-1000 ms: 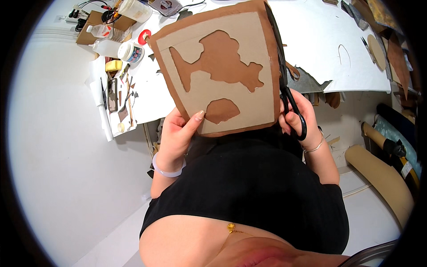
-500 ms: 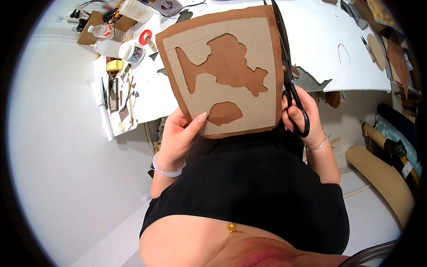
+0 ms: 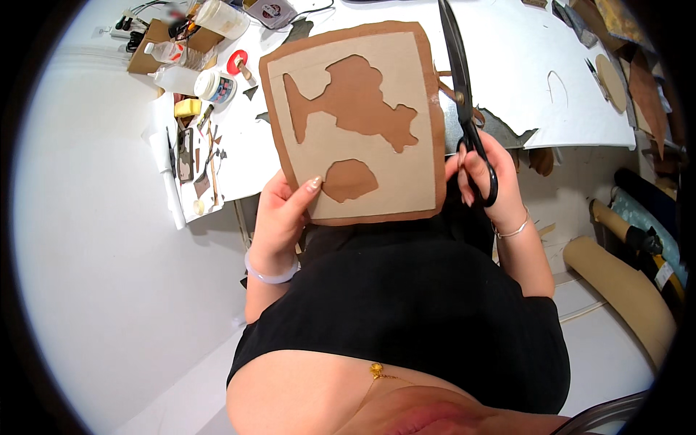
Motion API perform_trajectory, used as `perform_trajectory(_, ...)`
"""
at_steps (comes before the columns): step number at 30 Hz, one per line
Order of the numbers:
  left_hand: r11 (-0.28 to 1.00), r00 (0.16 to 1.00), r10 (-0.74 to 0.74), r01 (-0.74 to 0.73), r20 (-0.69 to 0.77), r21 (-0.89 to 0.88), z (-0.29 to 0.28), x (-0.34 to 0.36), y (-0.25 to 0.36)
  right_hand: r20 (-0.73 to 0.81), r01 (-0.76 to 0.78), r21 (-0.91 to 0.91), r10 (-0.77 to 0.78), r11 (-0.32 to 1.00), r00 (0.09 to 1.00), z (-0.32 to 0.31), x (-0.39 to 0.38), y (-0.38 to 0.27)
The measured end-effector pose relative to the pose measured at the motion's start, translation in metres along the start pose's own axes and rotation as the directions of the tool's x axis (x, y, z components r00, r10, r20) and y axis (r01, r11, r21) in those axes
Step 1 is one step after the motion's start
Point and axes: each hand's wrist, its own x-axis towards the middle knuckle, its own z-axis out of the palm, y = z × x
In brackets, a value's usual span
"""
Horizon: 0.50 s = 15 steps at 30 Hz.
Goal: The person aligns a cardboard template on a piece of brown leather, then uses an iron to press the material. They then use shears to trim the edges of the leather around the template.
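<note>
A white-topped worktable (image 3: 540, 80) spreads behind the work. In front of it, above the person's lap, is a brown sheet (image 3: 438, 159), a four-cornered piece with slightly wavy edges and the smooth, matte look of leather. Its long axis runs away from the person, the far end leaning a little to the left, and its broad face is turned up toward the head. On that face lies a flat beige board (image 3: 399, 174), straighter-edged, leaving a brown border all round.

Black scissors (image 3: 460, 83) stand just right of the sheet, their long axis running away from the person, blades together and pointing toward the top of the view; the dark metal meets at a round brassy pivot. The board's larger opening (image 3: 355, 90), a curvy, fish-like outline, shows brown beneath.

The right hand (image 3: 496, 174) has its fingers closed around the looped handles; whether its fingertips also touch the sheet cannot be told. The left hand (image 3: 279, 210) grips the near-left edge, thumb on the board, other fingers hidden behind. Beside that thumb sits a smaller opening (image 3: 351, 181), fan-shaped with an uneven lower edge.
</note>
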Motion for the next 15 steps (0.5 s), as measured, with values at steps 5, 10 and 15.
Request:
perform_trajectory(5,0.995,0.995,-0.089,0.091,0.053,-0.049,-0.028,0.007,0.005,-0.167,-0.002,0.137,0.026,0.991,0.986,0.006,0.041,-0.015)
perform_trajectory(10,0.997,0.997,-0.080,0.080,0.015,0.010,-0.052,0.018,0.013,-0.042,0.091,-0.147,-0.098,0.985,0.994,0.007,0.080,-0.036)
perform_trajectory(15,0.997,0.998,-0.056,0.058,-0.033,0.048,-0.066,0.033,0.025,-0.052,0.060,-0.233,-0.074,0.971,0.996,0.026,0.089,-0.049)
